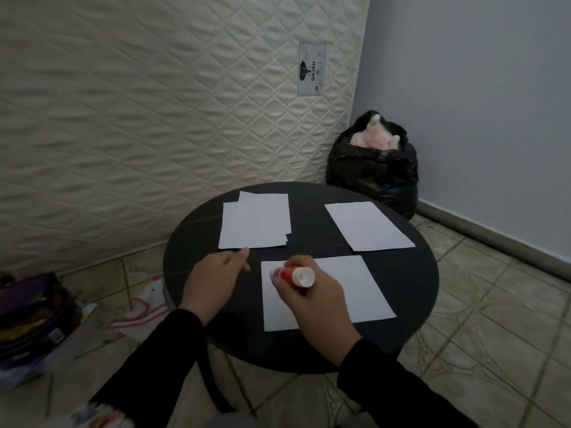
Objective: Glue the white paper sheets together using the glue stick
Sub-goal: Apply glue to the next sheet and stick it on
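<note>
A round black table (411, 273) carries white paper. One sheet (355, 288) lies nearest me. My right hand (312, 307) rests over its left part, shut on a red glue stick (293, 275) with a white end turned toward me; its tip points down at the sheet's upper left corner. My left hand (216, 279) hovers over the bare table left of that sheet, fingers loosely curled, holding nothing. A small stack of white sheets (255, 220) lies at the back left. A single sheet (367, 225) lies at the back right.
A quilted mattress (154, 103) leans upright behind the table. A black bag (374, 171) with a pink plush toy stands in the corner by the blue wall. On the tiled floor at left lie a dark bag (31, 316) and a white plastic bag (145, 307).
</note>
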